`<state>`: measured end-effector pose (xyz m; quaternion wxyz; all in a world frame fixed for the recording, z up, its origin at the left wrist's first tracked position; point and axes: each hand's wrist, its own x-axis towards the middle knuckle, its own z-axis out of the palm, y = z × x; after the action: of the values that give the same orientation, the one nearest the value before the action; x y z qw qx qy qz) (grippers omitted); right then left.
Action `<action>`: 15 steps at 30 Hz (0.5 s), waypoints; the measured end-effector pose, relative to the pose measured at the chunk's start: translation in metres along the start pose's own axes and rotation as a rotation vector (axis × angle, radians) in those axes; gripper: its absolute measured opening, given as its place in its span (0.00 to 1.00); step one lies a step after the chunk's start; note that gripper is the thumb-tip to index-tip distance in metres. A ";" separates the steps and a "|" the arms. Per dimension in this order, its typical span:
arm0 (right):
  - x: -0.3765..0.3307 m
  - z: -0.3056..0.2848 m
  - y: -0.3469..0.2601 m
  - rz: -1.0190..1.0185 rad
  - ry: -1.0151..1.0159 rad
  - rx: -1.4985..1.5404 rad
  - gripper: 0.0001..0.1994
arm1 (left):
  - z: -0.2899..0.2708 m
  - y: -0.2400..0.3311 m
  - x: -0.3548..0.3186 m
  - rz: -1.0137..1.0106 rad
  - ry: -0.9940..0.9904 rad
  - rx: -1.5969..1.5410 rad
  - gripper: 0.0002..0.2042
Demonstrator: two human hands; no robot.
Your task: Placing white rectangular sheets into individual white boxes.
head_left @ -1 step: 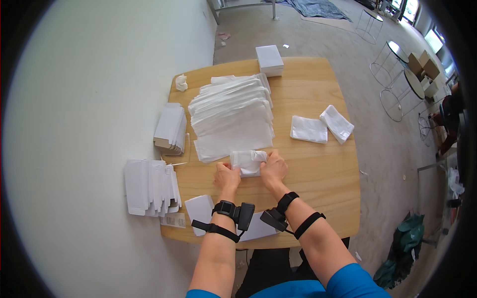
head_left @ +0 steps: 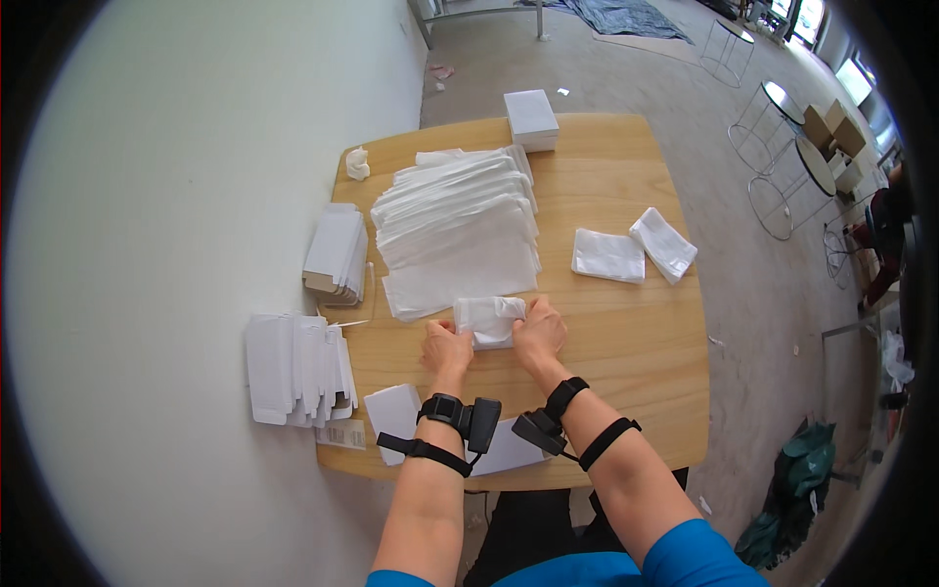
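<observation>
Small folded white packet (head_left: pixel 489 320), on the wooden table (head_left: pixel 626 342) near its front edge: pinched at its left side by the left hand (head_left: pixel 447 348) and at its right side by the right hand (head_left: pixel 539 331), both grasping it. Directly behind it, a fanned stack of flat white bags (head_left: pixel 458 230); two folded white packets (head_left: pixel 634 250) lie to the right. Closed white box (head_left: pixel 530 118) at the far edge; flattened white cartons (head_left: pixel 337 254) and more flat cartons (head_left: pixel 293 369) overhang the left edge.
</observation>
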<state>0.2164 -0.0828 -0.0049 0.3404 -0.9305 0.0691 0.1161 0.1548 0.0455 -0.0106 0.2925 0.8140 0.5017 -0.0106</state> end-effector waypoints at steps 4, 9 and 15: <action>0.006 0.007 0.001 0.004 -0.050 -0.010 0.07 | -0.002 -0.002 0.012 -0.048 -0.117 0.003 0.13; -0.002 0.004 0.005 -0.091 -0.006 0.029 0.07 | 0.013 -0.009 -0.002 0.128 -0.004 0.026 0.18; -0.002 0.006 0.009 -0.161 0.031 0.064 0.07 | 0.013 -0.015 -0.003 0.148 0.064 -0.335 0.21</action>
<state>0.2119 -0.0861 -0.0143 0.3771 -0.9234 0.0029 0.0718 0.1444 0.0417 -0.0277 0.4077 0.7886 0.4442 0.1207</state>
